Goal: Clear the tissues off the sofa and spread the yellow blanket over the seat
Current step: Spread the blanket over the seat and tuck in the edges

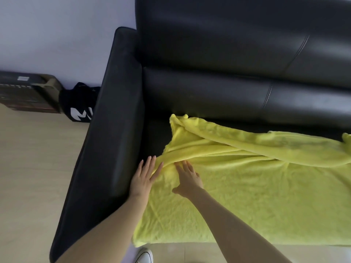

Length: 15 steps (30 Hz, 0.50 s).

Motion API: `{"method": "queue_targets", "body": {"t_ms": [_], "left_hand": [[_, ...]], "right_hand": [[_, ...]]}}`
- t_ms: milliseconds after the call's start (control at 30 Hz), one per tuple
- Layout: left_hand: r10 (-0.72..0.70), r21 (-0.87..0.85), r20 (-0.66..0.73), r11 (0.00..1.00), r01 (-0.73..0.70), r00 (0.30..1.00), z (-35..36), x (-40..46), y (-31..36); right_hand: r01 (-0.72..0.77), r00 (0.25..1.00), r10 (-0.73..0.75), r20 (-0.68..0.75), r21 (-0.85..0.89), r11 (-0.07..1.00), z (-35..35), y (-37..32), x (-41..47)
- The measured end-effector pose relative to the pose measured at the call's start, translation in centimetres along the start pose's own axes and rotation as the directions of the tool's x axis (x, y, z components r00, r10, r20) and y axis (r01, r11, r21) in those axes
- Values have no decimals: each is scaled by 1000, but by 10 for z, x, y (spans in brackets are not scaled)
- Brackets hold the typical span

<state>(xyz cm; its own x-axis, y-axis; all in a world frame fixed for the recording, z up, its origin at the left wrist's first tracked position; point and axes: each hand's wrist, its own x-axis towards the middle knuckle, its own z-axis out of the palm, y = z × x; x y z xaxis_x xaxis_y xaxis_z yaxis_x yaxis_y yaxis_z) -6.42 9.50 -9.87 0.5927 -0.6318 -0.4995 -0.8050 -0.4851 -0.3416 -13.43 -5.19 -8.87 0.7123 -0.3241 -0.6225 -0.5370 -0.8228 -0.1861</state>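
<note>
- The blanket point(237, 196) lies over the sofa point(218, 54) seat, from the middle of the view out to 3 o'clock and down to the front edge at 6 o'clock.
- Its rear part is not flat: a long fold runs from a bunched corner near centre toward 3 o'clock, and a strip of bare black seat shows behind it and beside the armrest point(114, 130) at 9 o'clock.
- The left hand point(143, 179) lies flat with straight fingers at the blanket's left edge, against the armrest; it holds nothing, and probably pins the edge in place.
- The right hand point(188, 179) rests open just beside it on the cloth, fingers spread and pointing to 12 o'clock at the foot of the fold, likely to smooth it toward the backrest.
- No tissues show on the sofa, so that part looks done; flattening the fold remains.
- A dark bag point(79, 105) stands on the floor at 9 o'clock.
</note>
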Motion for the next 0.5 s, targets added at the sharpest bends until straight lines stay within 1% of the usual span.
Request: {"method": "queue_targets", "body": {"t_ms": [100, 167, 233, 267, 367, 500], "left_hand": [[-42, -127, -15, 991, 40, 999, -11, 4, -5], [-28, -214, -13, 977, 25, 1000, -24, 10, -12], [34, -281, -26, 959, -40, 999, -40, 15, -18], [64, -296, -55, 952, -77, 996, -50, 21, -22], [132, -398, -90, 904, -157, 987, -69, 37, -24], [116, -584, -93, 798, -148, 989, -85, 69, -14]], "right_hand": [[-35, 984, 44, -171, 55, 998, -12, -3, -3], [-89, 964, 108, -242, 91, 992, -25, -1, -3], [-135, 949, 166, -268, 132, 982, -39, 5, -2], [-148, 941, 188, -282, 157, 976, -48, 9, 0], [-162, 923, 224, -313, 212, 964, -67, 20, 7], [-130, 895, 205, -396, 209, 969, -84, 39, 26]]}}
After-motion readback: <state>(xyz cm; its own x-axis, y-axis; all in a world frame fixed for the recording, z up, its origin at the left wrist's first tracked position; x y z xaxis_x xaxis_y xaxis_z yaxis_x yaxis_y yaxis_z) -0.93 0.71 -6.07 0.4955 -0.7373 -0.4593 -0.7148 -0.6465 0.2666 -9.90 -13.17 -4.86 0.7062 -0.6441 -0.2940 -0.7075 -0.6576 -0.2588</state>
